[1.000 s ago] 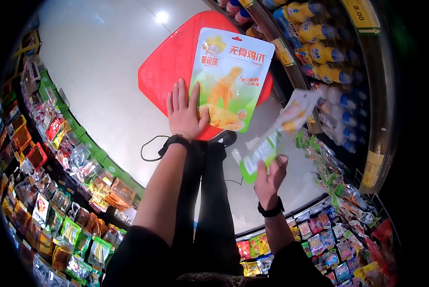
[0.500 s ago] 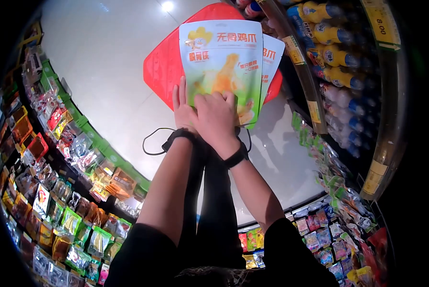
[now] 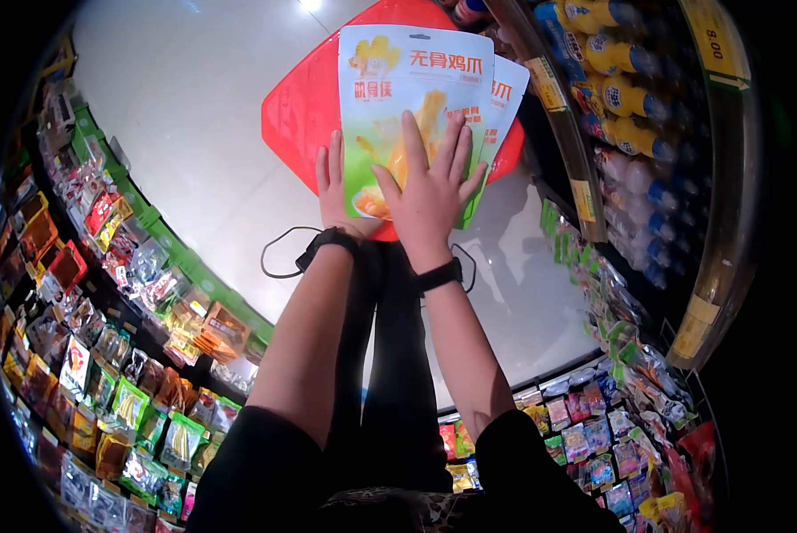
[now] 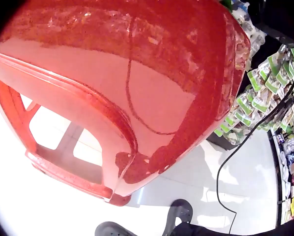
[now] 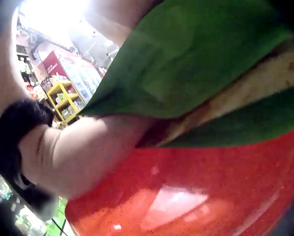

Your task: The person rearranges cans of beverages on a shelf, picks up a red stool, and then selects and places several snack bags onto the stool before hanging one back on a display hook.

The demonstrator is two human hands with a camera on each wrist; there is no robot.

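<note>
Two snack pouches lie overlapped on a red plastic stool. The upper pouch [image 3: 390,124], white to green with orange lettering and a chicken-feet picture, covers most of the lower pouch [image 3: 510,89], which shows along the right. My right hand [image 3: 430,178] rests on the upper pouch with fingers spread. At the left edge, my left hand [image 3: 334,191] is partly hidden beneath that pouch, its visible fingers straight. From the right wrist view, the left hand [image 5: 98,147] passes under the pouch's green lower end [image 5: 186,59], with another green edge below it.
The red stool [image 3: 301,115] stands on a pale tiled floor [image 3: 176,115]. Racks of packaged snacks [image 3: 132,404] line the left and lower right. Bottled drinks [image 3: 629,93] fill a shelf at right. A black cable [image 4: 220,172] hangs beside the stool in the left wrist view.
The right hand brought a second pouch from the right onto the first, over the left hand. Since then its curled fingers have spread flat on the upper pouch.
</note>
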